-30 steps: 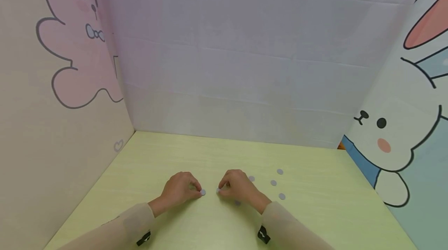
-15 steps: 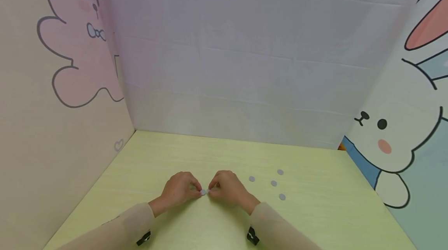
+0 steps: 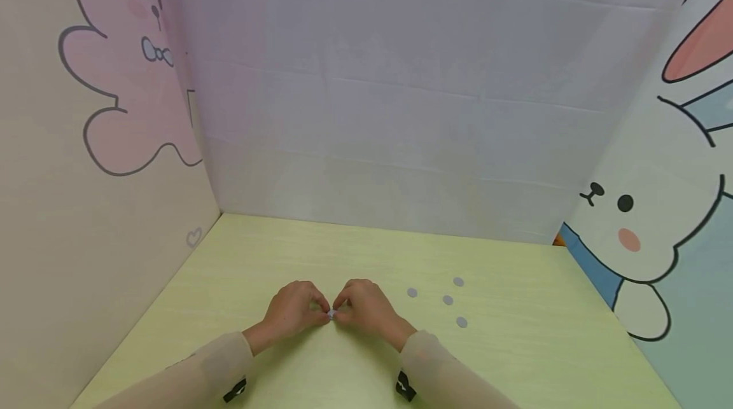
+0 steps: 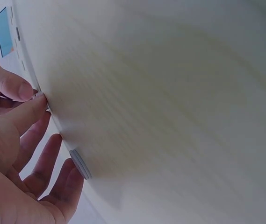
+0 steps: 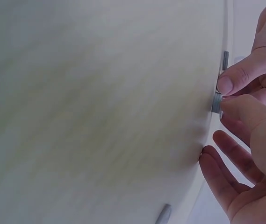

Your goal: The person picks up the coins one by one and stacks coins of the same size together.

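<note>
At the near middle of the table, my left hand point(image 3: 292, 308) and right hand point(image 3: 368, 312) meet fingertip to fingertip. A small round grey coin-like disc point(image 3: 331, 314) shows between them. The right wrist view shows a short grey stack of discs point(image 5: 216, 102) at the joined fingertips. My left thumb and a finger pinch the edge of the discs there, and my right thumb and a finger pinch a disc against them. How many lie together is mostly hidden by the fingers. In the left wrist view, another layered grey stack point(image 4: 80, 164) stands beside my left hand's lower fingers.
Several grey discs lie right of my hands, among them a near disc point(image 3: 461, 322) and a far disc point(image 3: 459, 282). Another grey disc point(image 5: 163, 213) shows low in the right wrist view. A pale wall point(image 3: 389, 110) and printed side panels border the yellow table point(image 3: 298, 237).
My right hand has slid left with its grey disc until it meets the disc at my left fingertips. My left hand has stayed in place. One loose disc is now hidden by my right arm.
</note>
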{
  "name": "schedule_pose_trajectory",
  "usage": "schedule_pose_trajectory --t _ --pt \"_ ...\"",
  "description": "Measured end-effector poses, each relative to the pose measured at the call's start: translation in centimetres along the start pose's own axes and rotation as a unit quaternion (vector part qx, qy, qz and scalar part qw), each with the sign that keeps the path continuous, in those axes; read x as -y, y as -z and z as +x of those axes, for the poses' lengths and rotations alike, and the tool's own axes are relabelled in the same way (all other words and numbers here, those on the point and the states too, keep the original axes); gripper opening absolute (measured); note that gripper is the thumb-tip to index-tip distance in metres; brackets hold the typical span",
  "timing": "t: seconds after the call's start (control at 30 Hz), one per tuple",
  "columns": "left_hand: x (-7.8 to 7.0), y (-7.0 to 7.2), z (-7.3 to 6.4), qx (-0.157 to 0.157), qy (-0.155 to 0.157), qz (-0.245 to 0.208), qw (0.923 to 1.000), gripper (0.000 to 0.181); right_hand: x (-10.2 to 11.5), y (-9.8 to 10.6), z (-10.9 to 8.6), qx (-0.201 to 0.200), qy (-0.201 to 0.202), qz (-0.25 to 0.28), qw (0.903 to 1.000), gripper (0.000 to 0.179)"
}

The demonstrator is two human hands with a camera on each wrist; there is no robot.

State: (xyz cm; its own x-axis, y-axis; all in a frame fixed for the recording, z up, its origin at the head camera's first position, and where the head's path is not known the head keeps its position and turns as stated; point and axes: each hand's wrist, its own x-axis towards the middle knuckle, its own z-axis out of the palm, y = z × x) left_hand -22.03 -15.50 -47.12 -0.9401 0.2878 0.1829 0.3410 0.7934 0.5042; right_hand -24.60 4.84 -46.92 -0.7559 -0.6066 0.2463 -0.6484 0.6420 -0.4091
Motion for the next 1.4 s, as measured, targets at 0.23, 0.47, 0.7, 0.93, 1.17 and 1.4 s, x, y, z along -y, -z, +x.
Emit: schedule_pose_trajectory --t 0.23,0.47,0.7,0.93,1.17,1.4 --pt "-0.13 0.12 -0.05 -0.002 -0.002 -0.001 1.0000 0.016 -0.05 -0.19 0.03 0.000 -0.003 -0.007 1.0000 0.006" --pt "-0.14 0.15 -0.02 0.003 -0.001 -0.001 1.0000 0.015 -0.30 -0.16 -0.10 -0.001 0.004 0.006 1.0000 0.007" --pt "0.00 0.06 0.10 -0.002 -0.006 0.002 1.0000 0.015 -0.53 0.05 -0.26 -0.007 0.004 0.026 0.9996 0.008" --pt "0.08 0.01 0.03 0.000 0.000 -0.002 1.0000 0.015 -0.34 -0.15 -0.28 0.000 0.001 0.015 0.9999 0.004" --pt "0.08 0.04 -0.08 0.000 -0.003 -0.006 1.0000 0.014 -0.19 -0.30 -0.26 0.007 -0.007 0.004 0.9999 0.005" --pt "0.04 0.04 -0.09 -0.001 -0.004 -0.003 1.0000 0.014 -0.19 -0.19 -0.29 0.004 0.003 0.000 1.0000 0.006"
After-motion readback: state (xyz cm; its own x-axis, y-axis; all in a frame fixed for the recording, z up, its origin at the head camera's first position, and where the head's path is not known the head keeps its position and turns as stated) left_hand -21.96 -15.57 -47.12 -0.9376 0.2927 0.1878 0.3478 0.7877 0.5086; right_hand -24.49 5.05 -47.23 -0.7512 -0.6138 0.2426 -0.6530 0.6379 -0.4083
